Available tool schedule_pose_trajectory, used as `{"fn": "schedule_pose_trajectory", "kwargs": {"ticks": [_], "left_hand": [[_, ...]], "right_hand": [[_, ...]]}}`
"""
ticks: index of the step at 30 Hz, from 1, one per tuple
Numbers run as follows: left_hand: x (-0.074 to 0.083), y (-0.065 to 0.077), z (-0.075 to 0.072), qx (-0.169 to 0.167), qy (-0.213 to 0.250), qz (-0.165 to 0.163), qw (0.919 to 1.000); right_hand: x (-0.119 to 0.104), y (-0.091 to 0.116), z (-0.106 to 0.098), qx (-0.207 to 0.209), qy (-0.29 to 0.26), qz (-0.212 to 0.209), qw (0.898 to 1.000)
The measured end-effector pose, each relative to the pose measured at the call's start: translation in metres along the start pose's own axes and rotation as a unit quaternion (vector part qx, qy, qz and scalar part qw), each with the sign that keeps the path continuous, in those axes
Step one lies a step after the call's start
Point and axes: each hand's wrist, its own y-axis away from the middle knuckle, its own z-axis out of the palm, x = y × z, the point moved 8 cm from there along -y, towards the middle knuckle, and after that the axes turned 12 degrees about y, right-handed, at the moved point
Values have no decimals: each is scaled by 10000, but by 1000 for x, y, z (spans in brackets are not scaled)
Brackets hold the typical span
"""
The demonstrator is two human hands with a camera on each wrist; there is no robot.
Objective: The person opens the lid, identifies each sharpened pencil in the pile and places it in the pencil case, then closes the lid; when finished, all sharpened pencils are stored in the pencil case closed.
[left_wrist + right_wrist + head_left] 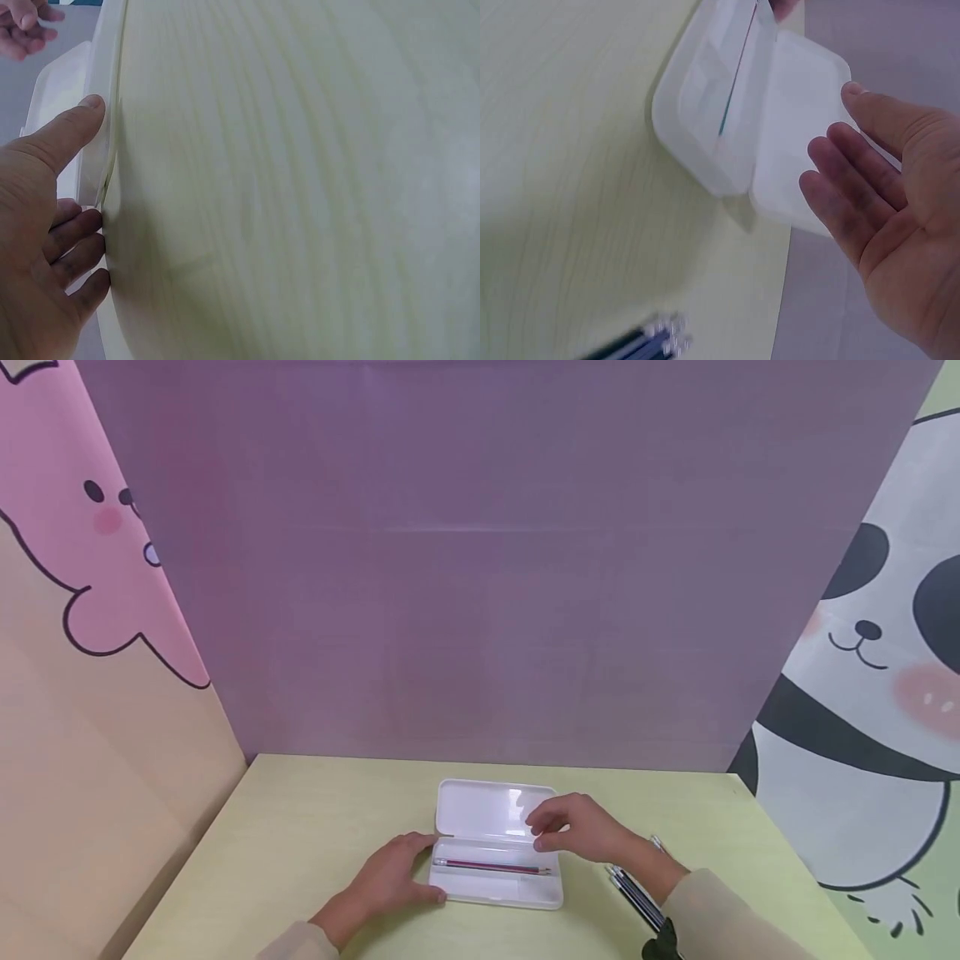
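A white plastic pencil case [495,893] lies on the table with its lid [480,806] folded back. Inside it rests one red and dark striped pencil [491,866], its tip toward the right end. My left hand [390,872] holds the case's left end, thumb [79,124] against the front wall and fingers bent at the end. Over the right part of the lid hovers my right hand [577,827]. Its fingers [855,180] are relaxed and slightly bent, with nothing between them.
Several dark pencils [633,897] with silvery ends lie right of the case, partly under my right forearm. Beside them sits a black object [660,943], cut off by the sleeve. A purple panel [480,610] rises behind the table [322,793].
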Motion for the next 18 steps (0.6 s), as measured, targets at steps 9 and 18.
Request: {"fn": "schedule_pose_trajectory", "kwargs": {"ticks": [9, 18], "left_hand": [[0, 0, 0, 47, -66, 70, 9999], [-1, -1, 0, 70, -69, 69, 9999]], "right_hand": [[35, 43, -31, 172, 289, 358, 9988], [70, 86, -39, -153, -230, 891, 9956]]}}
